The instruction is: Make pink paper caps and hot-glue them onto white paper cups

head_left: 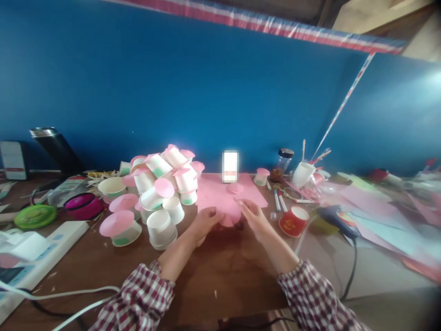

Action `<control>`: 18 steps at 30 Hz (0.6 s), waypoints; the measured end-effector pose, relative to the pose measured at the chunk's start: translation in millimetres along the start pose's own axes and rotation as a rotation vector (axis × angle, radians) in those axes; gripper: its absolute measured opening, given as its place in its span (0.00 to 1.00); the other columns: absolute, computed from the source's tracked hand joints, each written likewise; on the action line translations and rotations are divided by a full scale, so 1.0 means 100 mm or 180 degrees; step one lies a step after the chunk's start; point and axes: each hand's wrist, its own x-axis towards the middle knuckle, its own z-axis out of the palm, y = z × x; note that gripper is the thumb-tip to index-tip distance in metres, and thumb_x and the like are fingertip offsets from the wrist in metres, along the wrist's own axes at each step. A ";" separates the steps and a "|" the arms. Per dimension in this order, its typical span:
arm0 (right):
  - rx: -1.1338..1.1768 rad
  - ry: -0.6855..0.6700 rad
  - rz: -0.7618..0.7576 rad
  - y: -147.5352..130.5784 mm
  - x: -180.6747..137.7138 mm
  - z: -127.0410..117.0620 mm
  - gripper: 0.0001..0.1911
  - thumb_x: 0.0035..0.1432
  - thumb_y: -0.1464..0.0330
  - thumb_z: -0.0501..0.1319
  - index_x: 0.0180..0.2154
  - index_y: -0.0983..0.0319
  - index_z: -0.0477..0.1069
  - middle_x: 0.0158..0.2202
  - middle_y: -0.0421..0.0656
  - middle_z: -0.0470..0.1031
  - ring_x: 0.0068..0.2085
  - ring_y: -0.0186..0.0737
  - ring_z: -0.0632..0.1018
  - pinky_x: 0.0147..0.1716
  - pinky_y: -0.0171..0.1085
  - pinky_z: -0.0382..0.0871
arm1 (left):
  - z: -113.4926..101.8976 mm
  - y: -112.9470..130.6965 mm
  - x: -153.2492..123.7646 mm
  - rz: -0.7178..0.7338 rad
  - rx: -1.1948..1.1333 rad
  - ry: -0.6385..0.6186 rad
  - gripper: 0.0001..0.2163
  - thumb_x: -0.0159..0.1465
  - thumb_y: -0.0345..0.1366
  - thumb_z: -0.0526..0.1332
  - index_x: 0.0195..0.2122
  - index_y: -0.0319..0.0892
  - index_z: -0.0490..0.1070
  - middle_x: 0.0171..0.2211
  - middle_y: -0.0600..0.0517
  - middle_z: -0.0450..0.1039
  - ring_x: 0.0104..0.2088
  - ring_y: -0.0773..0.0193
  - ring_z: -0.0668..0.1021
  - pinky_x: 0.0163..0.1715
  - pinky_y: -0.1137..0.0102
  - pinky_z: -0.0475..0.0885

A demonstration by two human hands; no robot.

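Note:
Between my hands is a round piece of pink paper (230, 215), held low over the front edge of some pink paper sheets (210, 189). My left hand (206, 224) pinches its left edge between thumb and fingers. At the upper right edge of the same piece, my right hand (255, 218) has its fingertips closed on the paper. Just beyond lies a second pink disc (235, 188) on the sheets. To the left of my left hand is a heap of white paper cups (159, 166), many topped with pink discs. Plain stacked cups (161, 227) stand nearest to that wrist.
On the right are a red paper cup (294, 221), markers (279, 201), a lidded jar (284, 158), a white cup with sticks (303, 174) and a glue gun (336, 218) with its cord. A power strip (65, 241) with cables lies left. A blue wall (220, 82) rises behind.

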 end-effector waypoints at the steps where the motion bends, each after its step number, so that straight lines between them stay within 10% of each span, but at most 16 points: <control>1: -0.0022 -0.0113 -0.0037 -0.01 0.01 -0.04 0.17 0.51 0.55 0.62 0.34 0.63 0.73 0.23 0.37 0.70 0.25 0.33 0.68 0.24 0.32 0.62 | 0.02 0.01 0.02 -0.0075 0.0075 -0.0059 0.14 0.49 0.41 0.69 0.26 0.36 0.70 0.24 0.53 0.72 0.23 0.71 0.72 0.25 0.75 0.68; 18: 0.1116 -0.0078 0.0758 0.27 -0.08 -0.12 0.19 0.42 0.59 0.69 0.34 0.62 0.69 0.26 0.37 0.71 0.24 0.30 0.71 0.21 0.29 0.65 | 0.00 -0.18 -0.01 0.0035 0.0203 -0.0384 0.15 0.51 0.40 0.68 0.38 0.38 0.73 0.36 0.48 0.75 0.34 0.65 0.76 0.35 0.71 0.71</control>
